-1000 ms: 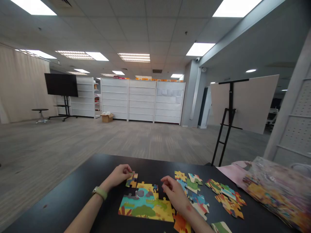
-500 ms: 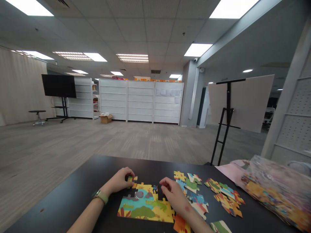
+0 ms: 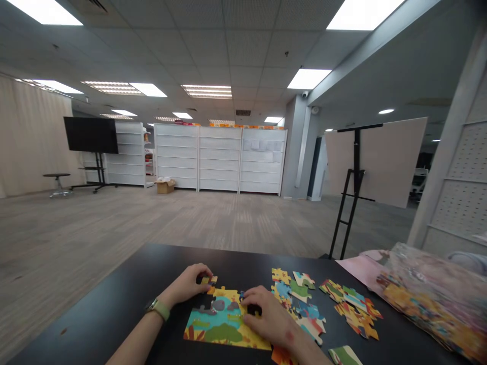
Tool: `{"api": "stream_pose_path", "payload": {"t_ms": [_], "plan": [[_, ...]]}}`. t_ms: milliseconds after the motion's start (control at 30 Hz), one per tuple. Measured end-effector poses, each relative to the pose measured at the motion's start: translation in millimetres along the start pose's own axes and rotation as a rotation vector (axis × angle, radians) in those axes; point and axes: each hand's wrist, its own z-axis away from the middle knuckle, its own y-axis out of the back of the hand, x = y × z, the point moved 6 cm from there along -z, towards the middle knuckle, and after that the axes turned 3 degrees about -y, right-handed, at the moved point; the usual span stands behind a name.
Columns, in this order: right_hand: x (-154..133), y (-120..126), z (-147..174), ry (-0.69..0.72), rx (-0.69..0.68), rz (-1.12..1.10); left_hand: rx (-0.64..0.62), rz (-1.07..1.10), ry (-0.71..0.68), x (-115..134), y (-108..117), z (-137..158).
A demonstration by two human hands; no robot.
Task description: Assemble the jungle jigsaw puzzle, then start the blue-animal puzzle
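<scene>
the part-built animal jigsaw point(image 3: 222, 319) lies between the hands on the black table point(image 3: 114, 299), long axis side to side. just off its far left corner, the left hand point(image 3: 193, 284) pinches a small jigsaw piece point(image 3: 212, 281); the right hand point(image 3: 268, 315), nearer, curls over the right edge, its grip unclear.

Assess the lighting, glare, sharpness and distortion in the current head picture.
Head view: white rectangular ceiling light panels burn out; the black tabletop shows a dull sheen.
Head view: the multicoloured, partly assembled cardboard jigsaw puzzle is readable, fine detail soft; the crinkled clear plastic bag looks smeared.
Head view: the white perforated panel leans, probably lens distortion.
</scene>
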Motion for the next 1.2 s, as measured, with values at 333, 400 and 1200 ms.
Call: {"api": "stream_pose_path", "payload": {"t_ms": [333,400,1200], "plan": [[-3,-2,2,0.004,-0.024,0.012,-0.008,0.013,-0.007,5,3,1],[-4,-2,2,0.009,-0.023,0.013,-0.006,0.016,-0.009,3,2,0],[0,-4,1,0.009,-0.016,0.043,0.011,0.022,0.023,-7,-1,-2]]}}
